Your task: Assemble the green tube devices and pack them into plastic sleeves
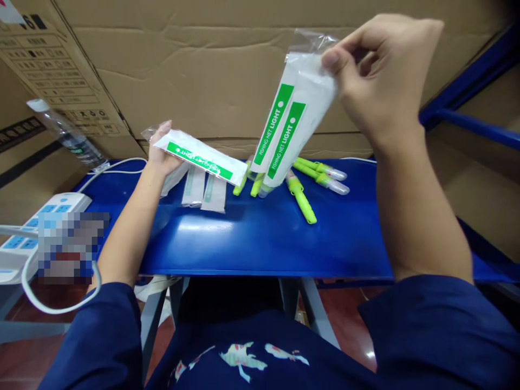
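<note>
In my right hand [374, 70], raised at the upper right, two white packets with green "FISHING NET LIGHT" labels [280, 124] are pinched by their clear top ends and hang tilted. My left hand [162, 151] grips another such packet [203, 157] by its end, its label facing up. Below it, several similar packets [213, 192] lie on the blue table [244, 238]. Yellow-green fishing net lights with clear tips [300, 200] lie behind and right of the raised packets, partly hidden by them.
A white power strip [52, 216] with a cable lies at the left. A plastic bottle [69, 135] leans by the cardboard boxes [203, 70] behind the table. Blue metal frame bars [479, 127] stand at the right. A pixelated patch covers something beside the strip.
</note>
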Motion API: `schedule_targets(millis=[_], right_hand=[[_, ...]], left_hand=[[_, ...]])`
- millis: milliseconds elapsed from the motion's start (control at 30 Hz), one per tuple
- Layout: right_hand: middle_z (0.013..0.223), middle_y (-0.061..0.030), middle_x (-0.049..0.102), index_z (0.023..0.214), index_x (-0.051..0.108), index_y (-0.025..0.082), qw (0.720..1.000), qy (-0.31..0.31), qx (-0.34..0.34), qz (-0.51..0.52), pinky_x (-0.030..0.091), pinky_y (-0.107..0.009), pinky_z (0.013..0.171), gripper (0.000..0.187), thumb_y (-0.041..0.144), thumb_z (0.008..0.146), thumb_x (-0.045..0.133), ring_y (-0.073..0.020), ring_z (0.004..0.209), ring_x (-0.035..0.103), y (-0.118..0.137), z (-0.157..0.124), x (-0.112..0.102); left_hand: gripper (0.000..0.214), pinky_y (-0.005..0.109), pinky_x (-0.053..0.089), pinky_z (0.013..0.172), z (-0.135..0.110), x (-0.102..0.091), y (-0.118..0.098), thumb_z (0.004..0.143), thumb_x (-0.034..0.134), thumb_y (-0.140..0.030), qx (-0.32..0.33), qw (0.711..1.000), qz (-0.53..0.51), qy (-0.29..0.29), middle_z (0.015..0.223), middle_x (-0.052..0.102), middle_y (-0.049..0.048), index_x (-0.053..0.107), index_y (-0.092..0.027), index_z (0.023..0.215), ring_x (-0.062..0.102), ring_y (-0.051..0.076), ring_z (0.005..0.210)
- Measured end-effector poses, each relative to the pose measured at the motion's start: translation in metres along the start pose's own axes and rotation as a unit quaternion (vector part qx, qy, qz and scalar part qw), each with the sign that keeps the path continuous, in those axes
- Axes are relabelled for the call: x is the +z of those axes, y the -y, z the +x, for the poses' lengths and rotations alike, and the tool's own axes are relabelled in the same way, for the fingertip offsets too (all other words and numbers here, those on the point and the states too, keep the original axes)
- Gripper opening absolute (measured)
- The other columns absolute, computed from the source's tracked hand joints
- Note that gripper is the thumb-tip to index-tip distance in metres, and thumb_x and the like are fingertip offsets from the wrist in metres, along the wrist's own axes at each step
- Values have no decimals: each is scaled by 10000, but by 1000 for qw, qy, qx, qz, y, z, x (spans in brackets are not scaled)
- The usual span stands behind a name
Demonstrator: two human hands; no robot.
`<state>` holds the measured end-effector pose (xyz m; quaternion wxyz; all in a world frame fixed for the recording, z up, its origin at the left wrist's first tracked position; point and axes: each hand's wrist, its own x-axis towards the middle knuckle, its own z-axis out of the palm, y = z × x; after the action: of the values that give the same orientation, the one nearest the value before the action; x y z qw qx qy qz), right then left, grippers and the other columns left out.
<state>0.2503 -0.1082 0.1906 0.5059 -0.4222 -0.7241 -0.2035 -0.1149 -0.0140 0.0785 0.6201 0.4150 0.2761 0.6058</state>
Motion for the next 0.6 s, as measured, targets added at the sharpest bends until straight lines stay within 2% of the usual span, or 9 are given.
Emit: schedule_targets(millis=[133,333,467,600], right_hand=[[771,-79,700,830,797,106,999,-33,-6,35,398,-319,662,207,244,885,653,-169,699,606,-5,-6,2],[815,-85,728,846,789,175,1000,-25,6,-11,433,-363,687,287,379,959,621,-194,736,628,2,-14,-14],[900,-95,756,890,796,175,999,-18,29,-23,452,-362,663,306,393,979,599,-221,819,674,5,-19,-17],[924,-111,757,930,808,144,999,-35,33,-21,468,-363,654,322,369,993,588,-207,799,676,-1,-29,-23]], left_hand=[[311,323,521,619,3,-10,3,814,701,-521,5,1000,-4,-14,519,621,21,644,-260,655,640,211,637],[248,316,558,576,-1,-8,3,814,690,-502,6,998,-41,-53,583,683,45,688,-268,730,682,233,636],[269,280,540,542,1,-1,17,816,707,-518,13,998,-41,-43,611,693,39,709,-251,781,675,199,606],[319,252,462,471,0,14,31,834,698,-553,21,997,-45,-61,592,656,16,717,-234,845,633,161,544]])
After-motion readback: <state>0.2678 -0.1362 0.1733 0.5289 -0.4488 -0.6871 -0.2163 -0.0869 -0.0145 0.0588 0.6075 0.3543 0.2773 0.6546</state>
